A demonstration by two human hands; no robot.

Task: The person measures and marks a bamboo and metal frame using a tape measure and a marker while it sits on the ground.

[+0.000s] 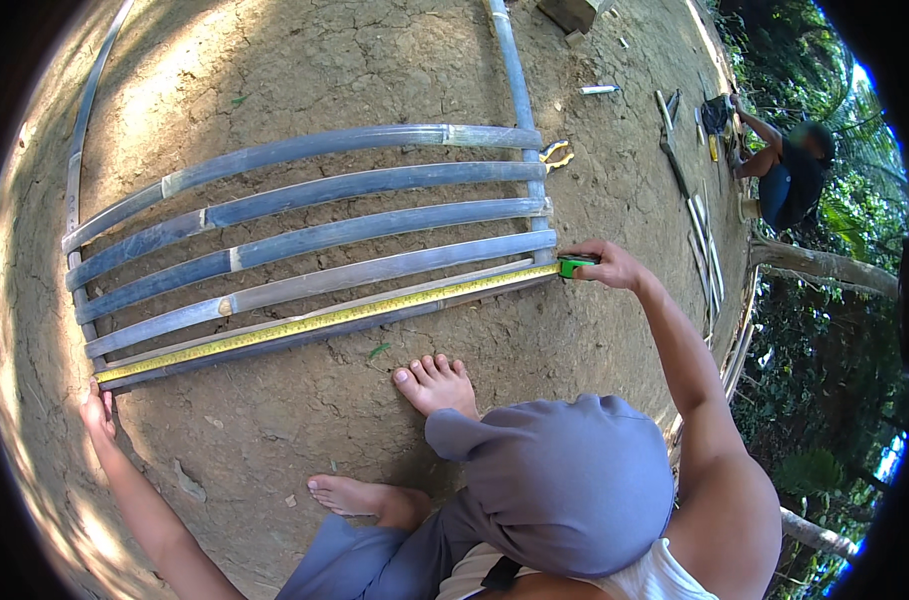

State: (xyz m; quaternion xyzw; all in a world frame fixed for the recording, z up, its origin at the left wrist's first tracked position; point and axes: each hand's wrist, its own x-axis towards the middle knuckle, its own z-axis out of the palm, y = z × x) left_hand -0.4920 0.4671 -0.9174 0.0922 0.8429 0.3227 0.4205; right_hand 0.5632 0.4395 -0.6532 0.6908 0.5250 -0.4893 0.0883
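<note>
My right hand point(609, 266) is wrapped around the green case point(576, 267) of a tape measure at the right end of the nearest bamboo slat, and the yellow blade point(324, 318) runs out along that slat to my left hand point(98, 412), whose fingers are bent at its far end; how tightly they pinch it I can't tell. That slat is part of a bamboo frame point(364, 184) lying in front of me, with four more slats beyond it across two long rails. Just outside the right rail point(517, 90), by the upper slats, lies a tool with yellow handles point(557, 156), and farther up there's a white pen-shaped thing point(599, 90) and, at the top, a wooden block point(570, 13). Past my right arm some thin poles point(707, 250) lie lengthwise, and beyond them a person point(796, 172) in dark clothes crouches. What blocks my view most is my own raised knee point(584, 480) in grey cloth, hiding ground below; my bare right foot point(438, 387) is planted near the blade, a small green leaf point(379, 351) close by. Underneath it all is bare brown earth point(304, 400), cracked, sunlit in patches on the left; dense greenery point(814, 400) fills the right side, with a thick trunk point(824, 263) across it.
</note>
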